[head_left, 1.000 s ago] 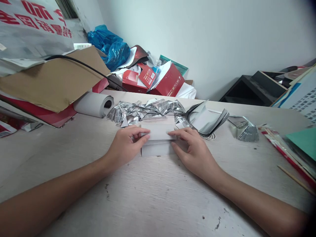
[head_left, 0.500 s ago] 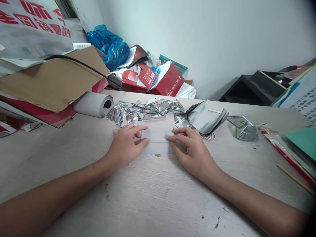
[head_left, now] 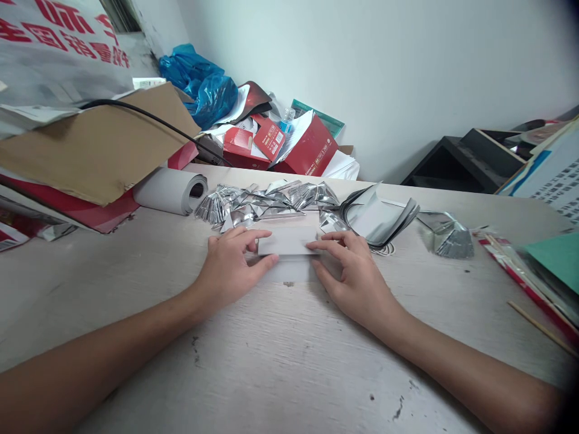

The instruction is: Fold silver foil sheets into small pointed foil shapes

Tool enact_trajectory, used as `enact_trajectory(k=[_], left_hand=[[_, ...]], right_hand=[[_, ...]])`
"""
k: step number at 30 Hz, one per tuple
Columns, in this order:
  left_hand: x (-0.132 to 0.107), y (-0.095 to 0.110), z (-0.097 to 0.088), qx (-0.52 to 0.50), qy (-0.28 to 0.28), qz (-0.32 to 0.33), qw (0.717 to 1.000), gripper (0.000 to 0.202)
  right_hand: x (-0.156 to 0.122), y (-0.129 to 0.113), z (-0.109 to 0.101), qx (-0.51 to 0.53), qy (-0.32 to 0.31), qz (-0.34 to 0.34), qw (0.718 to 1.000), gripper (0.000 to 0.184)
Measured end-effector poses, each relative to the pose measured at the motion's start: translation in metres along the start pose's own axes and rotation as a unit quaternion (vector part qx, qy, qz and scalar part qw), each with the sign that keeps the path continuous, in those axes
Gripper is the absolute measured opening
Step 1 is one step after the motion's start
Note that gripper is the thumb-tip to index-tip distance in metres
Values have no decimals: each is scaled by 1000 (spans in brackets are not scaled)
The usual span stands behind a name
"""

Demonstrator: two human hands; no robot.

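A small white sheet of paper point(head_left: 287, 242) lies on the table in front of me, its far part raised as a flap with a straight near edge over the flat part. My left hand point(head_left: 233, 261) grips the left end, index finger along the far side and thumb at the flap's near edge. At the right end, my right hand point(head_left: 346, 265) has its fingers on top of the flap and its thumb by the near edge. Just beyond the sheet lie pleated silver foil pieces point(head_left: 266, 205). A curled stack of foil-backed sheets point(head_left: 377, 217) sits past my right hand.
On the left are a roll of white paper point(head_left: 167, 191) and a cardboard piece point(head_left: 99, 144). Red paper boxes point(head_left: 312, 144) and a blue plastic bag point(head_left: 199, 84) are heaped at the back. Another foil fan point(head_left: 450, 238), a thin stick point(head_left: 543, 328) and a green folder point(head_left: 556, 256) lie right.
The paper's near flap edge has lifted and shifted slightly away from me, showing more of the flat part below. Both hands stay almost in place; the left thumb has moved slightly right.
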State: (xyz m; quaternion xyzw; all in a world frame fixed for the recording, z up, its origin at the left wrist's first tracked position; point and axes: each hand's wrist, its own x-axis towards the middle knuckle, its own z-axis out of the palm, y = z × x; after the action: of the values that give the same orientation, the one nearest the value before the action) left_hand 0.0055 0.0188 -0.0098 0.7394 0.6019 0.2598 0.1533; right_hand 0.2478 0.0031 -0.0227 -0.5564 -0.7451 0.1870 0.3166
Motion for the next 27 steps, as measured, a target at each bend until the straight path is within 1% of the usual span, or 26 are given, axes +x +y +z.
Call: enact_trajectory(k=[3,8,11,13,15,16,18,21,22,24,27], left_hand=[[-1,1,0,-5,8,0,1000,36],[1,-2,1,-53,20,4,998,25],[3,-3,1,-60,19,-8,998,25],[3,-2,0,-54,24,-12,998,26],[2,-2,-1,-38,37,-1,999,23],[2,-2,-1,-30,44,15,998,19],[0,-5,1,-19,51,76,996,13],[-2,-11,5,-18,36,205,978,28],[-3,-12,6,-13,27,238,971,32],[-5,-12,6,6,13,271,962,34],[-9,-6,2,52,-2,276,960,22]], right_hand=[[0,-1,-1,-2,-5,11,1000,34],[1,-2,-1,-1,-12,10,1000,36],[2,-2,-1,1,-13,6,1000,38],[1,-2,-1,2,-11,5,1000,36],[-1,-3,-2,-2,-5,-5,1000,29],[-1,-3,-2,-5,0,-17,1000,24],[-3,-4,-2,-15,3,-56,998,20],[-4,-6,-2,-25,-23,-126,991,27],[-5,-6,-3,-29,-38,-144,988,28],[-6,-7,-3,-45,-68,-167,983,30],[-6,-8,-2,-72,-95,-173,978,42]])
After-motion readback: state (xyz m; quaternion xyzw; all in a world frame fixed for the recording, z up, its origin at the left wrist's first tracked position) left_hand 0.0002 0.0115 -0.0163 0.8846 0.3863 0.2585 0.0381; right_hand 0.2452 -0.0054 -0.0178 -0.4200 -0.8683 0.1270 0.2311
